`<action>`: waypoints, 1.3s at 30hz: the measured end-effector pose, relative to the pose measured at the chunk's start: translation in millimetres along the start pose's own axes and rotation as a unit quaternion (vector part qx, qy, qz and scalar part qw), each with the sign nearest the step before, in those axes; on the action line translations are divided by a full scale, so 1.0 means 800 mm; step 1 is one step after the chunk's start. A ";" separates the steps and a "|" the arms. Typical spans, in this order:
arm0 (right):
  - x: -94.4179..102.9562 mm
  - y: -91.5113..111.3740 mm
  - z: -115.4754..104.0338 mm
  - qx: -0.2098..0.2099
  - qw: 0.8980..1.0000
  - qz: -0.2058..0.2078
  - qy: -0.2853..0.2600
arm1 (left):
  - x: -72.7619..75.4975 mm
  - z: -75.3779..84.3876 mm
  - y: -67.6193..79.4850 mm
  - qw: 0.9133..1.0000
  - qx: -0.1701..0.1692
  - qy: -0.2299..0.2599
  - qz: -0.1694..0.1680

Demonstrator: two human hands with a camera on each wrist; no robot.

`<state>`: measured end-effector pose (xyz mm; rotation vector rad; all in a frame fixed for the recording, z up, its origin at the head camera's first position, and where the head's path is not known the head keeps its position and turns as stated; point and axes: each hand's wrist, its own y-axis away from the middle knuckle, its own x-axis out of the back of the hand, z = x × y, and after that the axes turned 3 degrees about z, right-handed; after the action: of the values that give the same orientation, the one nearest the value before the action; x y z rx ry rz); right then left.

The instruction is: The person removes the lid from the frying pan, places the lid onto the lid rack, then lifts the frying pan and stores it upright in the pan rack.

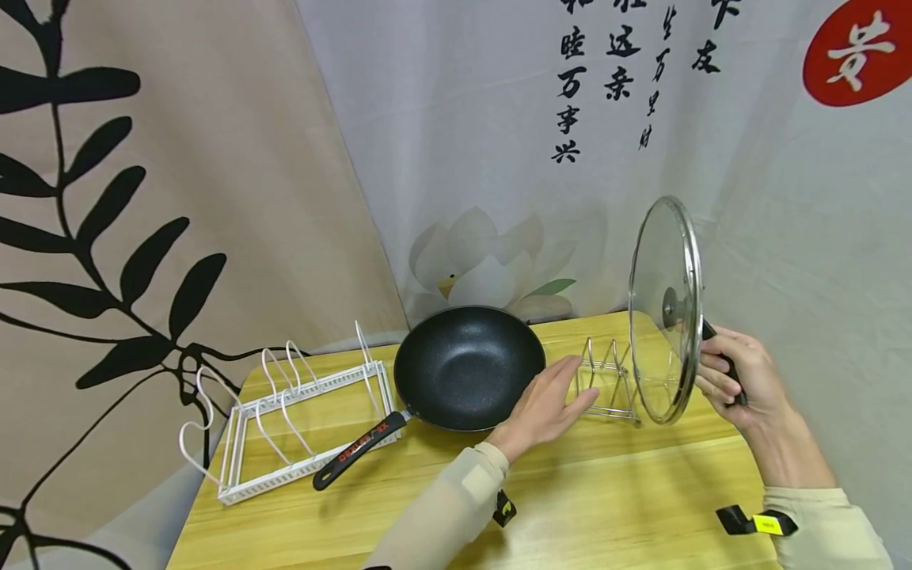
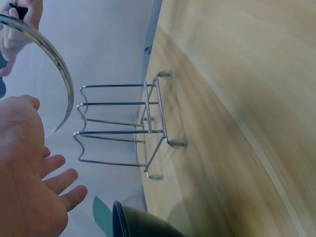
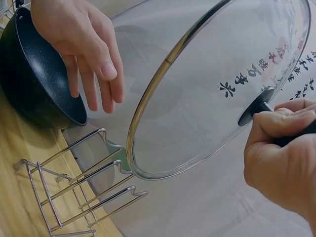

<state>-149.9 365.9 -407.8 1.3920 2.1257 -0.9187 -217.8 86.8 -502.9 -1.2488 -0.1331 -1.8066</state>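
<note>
My right hand (image 1: 744, 372) grips the black handle (image 3: 296, 136) of a round glass pan lid (image 1: 651, 317) with a metal rim. The lid stands on edge in the air, its lower rim close to a small silver wire rack (image 2: 123, 123) on the table. Fingers spread and holding nothing, my left hand (image 1: 541, 408) hovers between that rack and a black frying pan (image 1: 470, 372). In the right wrist view the same hand (image 3: 86, 54) hangs beside the pan's rim.
Left of the pan lies a white rack (image 1: 271, 483) with upright loops; the pan's handle (image 1: 359, 451) crosses its near corner. The wooden table (image 1: 606, 491) backs onto a printed curtain (image 1: 492, 158).
</note>
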 end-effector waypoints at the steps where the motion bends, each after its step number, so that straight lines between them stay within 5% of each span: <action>1: 0.000 0.000 0.000 -0.001 1.000 0.000 0.000 | -0.001 0.002 -0.002 1.000 0.008 0.006 -0.003; 19: 0.005 0.000 0.002 -0.017 1.000 0.021 0.002 | -0.028 0.006 -0.017 0.991 0.108 0.081 -0.014; 27: 0.006 -0.003 0.004 -0.012 1.000 -0.012 -0.026 | -0.040 0.012 -0.027 0.984 0.124 0.129 -0.006; 39: 0.010 -0.003 0.006 -0.012 0.999 -0.011 -0.037 | -0.043 0.016 -0.037 0.991 0.125 0.045 0.017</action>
<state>-155.3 366.8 -415.4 1.3044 2.0932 -0.9350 -227.9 131.7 -512.8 -0.9855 -0.2772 -1.7534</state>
